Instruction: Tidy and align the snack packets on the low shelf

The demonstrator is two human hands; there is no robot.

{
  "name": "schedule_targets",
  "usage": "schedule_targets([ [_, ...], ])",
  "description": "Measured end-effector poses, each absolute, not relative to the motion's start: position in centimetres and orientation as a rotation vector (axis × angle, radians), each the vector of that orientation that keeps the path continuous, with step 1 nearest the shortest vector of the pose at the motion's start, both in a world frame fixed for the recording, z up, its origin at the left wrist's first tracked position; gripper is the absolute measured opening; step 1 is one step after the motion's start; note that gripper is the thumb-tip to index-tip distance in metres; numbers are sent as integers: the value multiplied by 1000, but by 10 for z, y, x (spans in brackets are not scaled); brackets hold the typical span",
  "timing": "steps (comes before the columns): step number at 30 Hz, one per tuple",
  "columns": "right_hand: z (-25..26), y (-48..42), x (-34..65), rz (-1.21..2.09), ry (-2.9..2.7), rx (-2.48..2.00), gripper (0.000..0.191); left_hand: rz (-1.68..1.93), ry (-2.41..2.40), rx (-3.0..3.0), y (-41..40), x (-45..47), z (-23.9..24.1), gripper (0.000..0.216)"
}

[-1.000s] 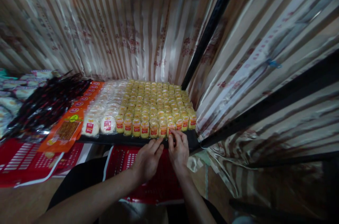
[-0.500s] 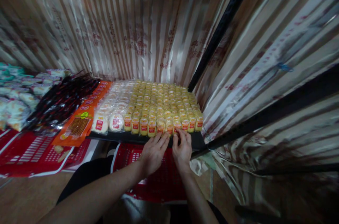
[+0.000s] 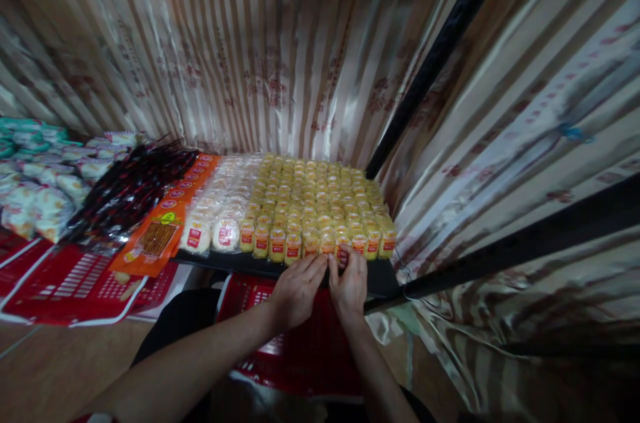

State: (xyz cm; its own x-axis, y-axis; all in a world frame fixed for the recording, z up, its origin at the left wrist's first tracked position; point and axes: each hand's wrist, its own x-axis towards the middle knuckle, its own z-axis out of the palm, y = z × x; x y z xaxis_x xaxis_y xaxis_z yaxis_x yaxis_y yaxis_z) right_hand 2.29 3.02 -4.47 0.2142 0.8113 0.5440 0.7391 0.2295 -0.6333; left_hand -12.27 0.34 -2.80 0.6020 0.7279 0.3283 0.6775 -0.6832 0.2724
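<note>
Rows of small yellow snack packets (image 3: 320, 209) with red and orange labels stand close together in clear wrap on a black shelf (image 3: 385, 279). My left hand (image 3: 300, 286) reaches the front row, its fingers pressed together with the tips at the lower part of a front packet (image 3: 327, 241); its thumb is hidden. Right beside it, my right hand (image 3: 350, 283) has its thumb and fingers curled in a pinch against the same part of the row. The fingertips of both hands nearly meet, partly covering the labels.
Left of the yellow packets lie white round wrapped snacks (image 3: 226, 234), an orange bag (image 3: 155, 239), dark shiny packets (image 3: 135, 189) and white bags (image 3: 50, 209). Red baskets (image 3: 75, 286) stand below, one red basket (image 3: 300, 359) under my arms. A striped curtain (image 3: 280, 43) and black post (image 3: 440, 56) enclose the shelf.
The view has shifted slightly, so the shelf sits farther right. My hands have drawn closer together at the front row, and the left fingers have come nearer the right thumb.
</note>
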Motion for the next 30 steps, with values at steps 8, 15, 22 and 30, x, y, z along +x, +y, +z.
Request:
schedule_targets([
  [8,-42,25,20,17,-1598,-1519,36,666,1546,2626,-9,-148,-30,52],
  [15,-39,28,13,-56,-1593,-1553,37,740,1596,2678,-1,-153,-34,45],
  [22,-40,28,12,-67,-1565,-1563,38,839,1719,2628,-6,-175,-26,42],
  [30,-41,26,8,-94,-1526,-1564,39,822,1647,2603,1,-183,-19,39],
])
